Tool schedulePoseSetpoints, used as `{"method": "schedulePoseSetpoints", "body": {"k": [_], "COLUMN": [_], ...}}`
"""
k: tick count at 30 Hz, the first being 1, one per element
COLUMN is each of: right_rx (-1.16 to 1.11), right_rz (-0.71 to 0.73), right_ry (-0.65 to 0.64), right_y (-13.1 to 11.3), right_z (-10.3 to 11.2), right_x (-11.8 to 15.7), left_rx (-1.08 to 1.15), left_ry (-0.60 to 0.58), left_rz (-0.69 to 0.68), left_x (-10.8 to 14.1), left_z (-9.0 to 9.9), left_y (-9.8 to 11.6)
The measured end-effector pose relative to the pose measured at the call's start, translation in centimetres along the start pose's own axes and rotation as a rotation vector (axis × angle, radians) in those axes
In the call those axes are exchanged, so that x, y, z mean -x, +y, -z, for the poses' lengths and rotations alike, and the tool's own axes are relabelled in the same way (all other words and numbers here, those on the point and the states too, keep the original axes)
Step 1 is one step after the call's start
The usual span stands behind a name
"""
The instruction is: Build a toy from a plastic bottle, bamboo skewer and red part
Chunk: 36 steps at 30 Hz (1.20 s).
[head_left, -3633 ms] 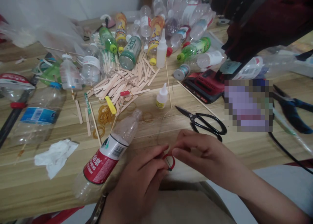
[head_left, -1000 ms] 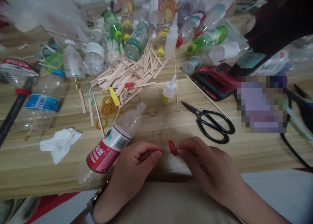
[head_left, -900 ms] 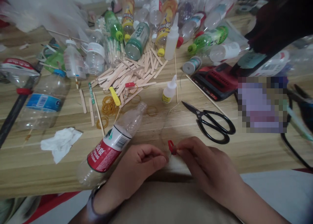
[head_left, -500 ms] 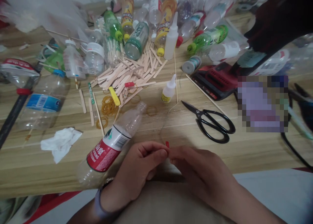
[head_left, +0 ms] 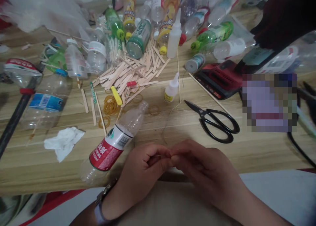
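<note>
My left hand [head_left: 150, 166] and my right hand [head_left: 206, 173] meet fingertip to fingertip at the table's front edge. Both are closed in a pinch. A fine strand crosses the gap between my left thumb and forefinger. What the right fingertips grip is hidden. From near the scissors' tip, a thin thread [head_left: 165, 129] curves down to just behind my fingers. Left of my hands lies a clear plastic bottle [head_left: 107, 153] with a red and white label. Black-handled scissors [head_left: 214, 122] lie beyond my right hand, blades pointing left.
A small glue bottle [head_left: 171, 89], rubber bands [head_left: 111, 105], a yellow-handled tool [head_left: 116, 95] and a pile of wooden sticks [head_left: 133, 73] lie ahead. Plastic bottles [head_left: 139, 38] crowd the back. A red-and-black power tool [head_left: 222, 78] stands right; crumpled tissue [head_left: 64, 142] lies left.
A small red piece that stuck up at my fingertips is now out of sight. My right fingers have shifted slightly up against the left ones. The view has moved a little.
</note>
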State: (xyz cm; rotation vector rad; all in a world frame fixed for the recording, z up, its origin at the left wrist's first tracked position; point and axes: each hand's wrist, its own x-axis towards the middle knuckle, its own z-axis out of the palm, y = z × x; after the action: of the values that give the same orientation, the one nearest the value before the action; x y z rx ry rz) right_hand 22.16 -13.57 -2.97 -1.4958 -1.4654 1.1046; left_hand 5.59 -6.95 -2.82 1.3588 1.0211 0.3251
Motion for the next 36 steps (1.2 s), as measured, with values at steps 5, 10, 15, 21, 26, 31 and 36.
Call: {"method": "schedulePoseSetpoints", "body": {"k": [5,10,15,21,26,31,36], "right_rx": [-0.015,-0.097,-0.06,-0.063,0.079,0.141,0.263], "right_rz": [-0.078,-0.157,-0.12,-0.089,-0.026,0.037,0.148], "right_ry": [0.041,-0.074,0.058,0.142,0.21,0.245,0.235], "right_y": [0.1,0.5,0.9,0.7,0.5,1.0,1.3], "right_z": [0.3,0.4,-0.1,-0.6,-0.8,-0.9,-1.2], "right_x": [-0.1,-0.2,-0.2,-0.2,-0.4,-0.4,-0.3], "left_rx": [0.169,0.331,0.234,-0.078,-0.104,-0.102,-0.08], "left_ry": [0.026,0.091,0.177,0.251,0.291,0.29,0.256], "left_rz": [0.07,0.202,0.157,-0.009,-0.028,-0.043,-0.045], "left_x": [-0.3,-0.4,-0.3,0.0,0.0,0.2,0.0], "left_z": [0.1,0.3,0.2,0.1,0.0,-0.1,-0.3], "left_y": [-0.3,-1.2,-1.1,-0.4,-0.3,-0.4,-0.5]}}
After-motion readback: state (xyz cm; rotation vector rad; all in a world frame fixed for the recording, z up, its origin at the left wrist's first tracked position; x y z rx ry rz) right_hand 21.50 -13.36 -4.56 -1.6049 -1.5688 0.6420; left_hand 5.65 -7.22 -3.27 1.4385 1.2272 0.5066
